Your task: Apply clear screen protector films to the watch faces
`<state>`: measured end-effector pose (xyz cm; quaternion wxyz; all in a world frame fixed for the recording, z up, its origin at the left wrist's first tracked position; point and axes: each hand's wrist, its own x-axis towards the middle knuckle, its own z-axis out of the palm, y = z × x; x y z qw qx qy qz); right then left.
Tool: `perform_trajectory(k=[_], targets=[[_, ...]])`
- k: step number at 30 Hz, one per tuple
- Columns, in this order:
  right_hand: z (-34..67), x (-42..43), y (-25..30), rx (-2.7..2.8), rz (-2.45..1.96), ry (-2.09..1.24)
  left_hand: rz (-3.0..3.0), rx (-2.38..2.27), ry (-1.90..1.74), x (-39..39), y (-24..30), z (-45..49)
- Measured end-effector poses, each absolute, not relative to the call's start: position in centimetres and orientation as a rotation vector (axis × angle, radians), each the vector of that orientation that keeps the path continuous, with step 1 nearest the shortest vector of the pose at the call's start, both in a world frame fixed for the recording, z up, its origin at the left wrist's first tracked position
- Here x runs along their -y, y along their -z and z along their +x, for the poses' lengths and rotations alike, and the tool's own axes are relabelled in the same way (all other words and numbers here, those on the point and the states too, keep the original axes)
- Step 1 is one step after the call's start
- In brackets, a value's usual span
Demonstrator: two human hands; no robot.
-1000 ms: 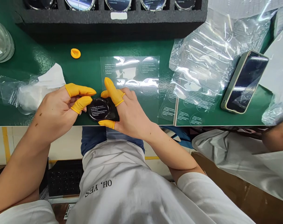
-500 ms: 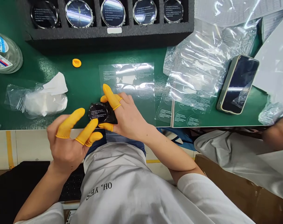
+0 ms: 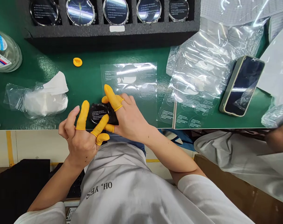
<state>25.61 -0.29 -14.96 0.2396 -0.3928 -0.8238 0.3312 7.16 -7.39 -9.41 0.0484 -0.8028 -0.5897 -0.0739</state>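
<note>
A round black watch body (image 3: 98, 112) with white printed text on its face lies at the near edge of the green table (image 3: 85, 77). My right hand (image 3: 125, 116), in yellow finger cots, grips its right side, index finger raised. My left hand (image 3: 84, 138), also in yellow cots, sits just below the watch with fingers spread, its fingertips touching the watch's left and lower rim. A clear sheet of round printed stickers (image 3: 129, 76) lies just behind the watch.
A black foam tray (image 3: 113, 29) with several watch faces runs along the back. A loose yellow finger cot (image 3: 77, 62), a bagged white cloth (image 3: 43, 101), a glass bottle (image 3: 3, 51), crumpled clear bags (image 3: 202, 62) and a phone (image 3: 241, 85) lie around. Another person's arm (image 3: 278, 138) shows at right.
My left hand let go of the watch, dropped below the table edge with fingers spread, then came back up to touch the watch's rim. My right hand kept its grip.
</note>
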Motion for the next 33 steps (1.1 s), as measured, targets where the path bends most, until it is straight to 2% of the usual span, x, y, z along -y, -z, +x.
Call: perform_trajectory(k=[10, 19, 26, 33], targets=[[25.8, 0.1, 14.4, 2.294, -1.090, -0.924, -2.399, 1.992, 0.234, 7.1, 8.3, 6.3], [25.9, 0.1, 14.3, 2.308, -1.072, -0.929, -2.323, 1.914, 0.125, 6.8, 7.5, 5.7], [25.7, 0.2, 14.8, 2.256, -1.057, -0.926, -2.304, 2.136, 0.349, 6.3, 8.1, 6.5], [25.6, 0.3, 15.0, 2.257, -1.049, -0.882, -2.332, 2.092, 0.349, 5.9, 8.6, 7.5]])
